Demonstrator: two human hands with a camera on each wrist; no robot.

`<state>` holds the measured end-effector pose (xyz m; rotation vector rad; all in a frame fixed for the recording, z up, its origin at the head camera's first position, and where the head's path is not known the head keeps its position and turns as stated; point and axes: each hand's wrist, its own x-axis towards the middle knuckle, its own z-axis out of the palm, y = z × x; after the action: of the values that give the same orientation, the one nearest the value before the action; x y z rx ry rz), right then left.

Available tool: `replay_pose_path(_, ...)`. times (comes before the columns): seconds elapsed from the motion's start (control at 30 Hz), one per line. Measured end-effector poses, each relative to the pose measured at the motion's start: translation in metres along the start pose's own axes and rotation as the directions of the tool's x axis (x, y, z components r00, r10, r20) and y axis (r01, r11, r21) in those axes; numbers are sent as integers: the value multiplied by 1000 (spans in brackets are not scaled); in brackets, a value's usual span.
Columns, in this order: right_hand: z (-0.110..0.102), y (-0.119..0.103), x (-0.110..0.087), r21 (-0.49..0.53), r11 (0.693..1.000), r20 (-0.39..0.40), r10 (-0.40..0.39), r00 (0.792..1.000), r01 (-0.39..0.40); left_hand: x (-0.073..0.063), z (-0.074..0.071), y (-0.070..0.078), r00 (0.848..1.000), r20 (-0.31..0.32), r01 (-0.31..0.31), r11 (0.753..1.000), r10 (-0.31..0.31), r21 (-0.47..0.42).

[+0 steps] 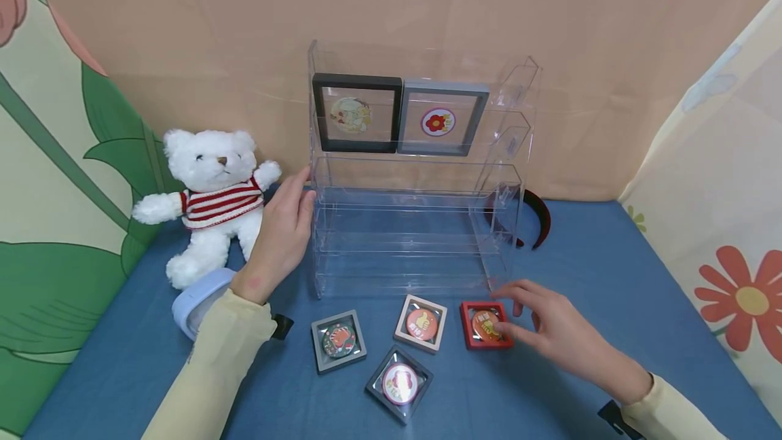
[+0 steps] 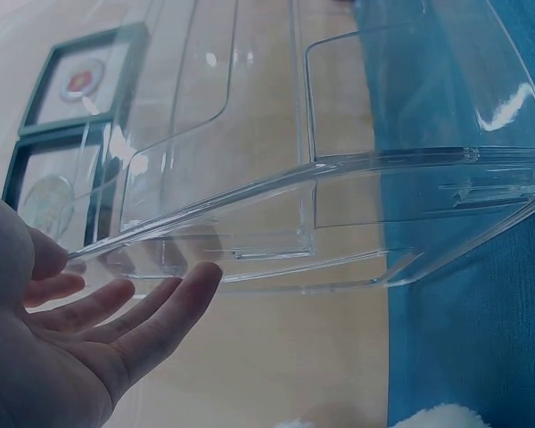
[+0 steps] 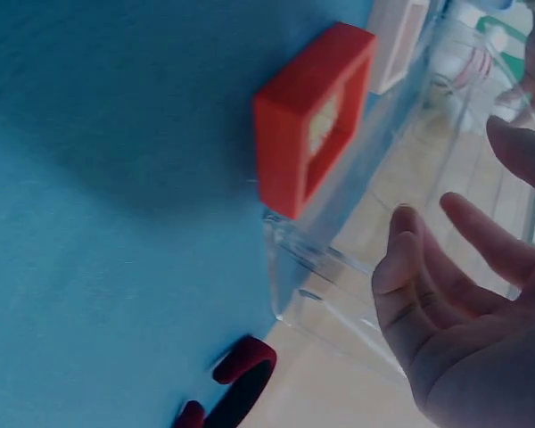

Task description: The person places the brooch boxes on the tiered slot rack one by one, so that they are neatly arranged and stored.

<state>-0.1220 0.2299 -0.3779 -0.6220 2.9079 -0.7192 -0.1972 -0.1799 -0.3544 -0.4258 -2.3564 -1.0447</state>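
Note:
A clear acrylic tiered rack [image 1: 415,244] stands upright on the blue cloth. My left hand [image 1: 283,226] rests against its left side; in the left wrist view, the fingers [image 2: 165,334] lie fairly straight along the clear panel. My right hand [image 1: 559,335] hovers by a small red display frame [image 1: 469,326], thumb and fingers spread apart. The right wrist view shows a gap between that hand and the frame. Nearby lie a pink frame [image 1: 402,318], a grey frame [image 1: 318,346] and a dark grey frame [image 1: 391,411], each holding a round badge.
On the rack's upper tier stand a black frame [image 1: 357,147] and a grey-blue frame [image 1: 434,149], side by side. A white teddy bear [image 1: 210,155] sits at left, near a lavender band-shaped object [image 1: 192,301]. A dark red headband [image 1: 540,219] lies behind the rack's right side.

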Motion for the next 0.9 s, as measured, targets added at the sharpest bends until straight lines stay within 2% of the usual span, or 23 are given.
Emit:
replay_pose_path(0.3,12,11,-2,-114,992,52,69,996,-63,0,1,0,1000,0,3,1000,-3,8)
replay_pose_path(0.5,20,13,-2,-155,983,65,110,992,-99,0,1,0,1000,2,13,1000,-13,4)
replay_pose_path(0.9,31,20,0,-139,983,80,131,988,-119,0,0,-1,1000,0,12,1000,-12,8)
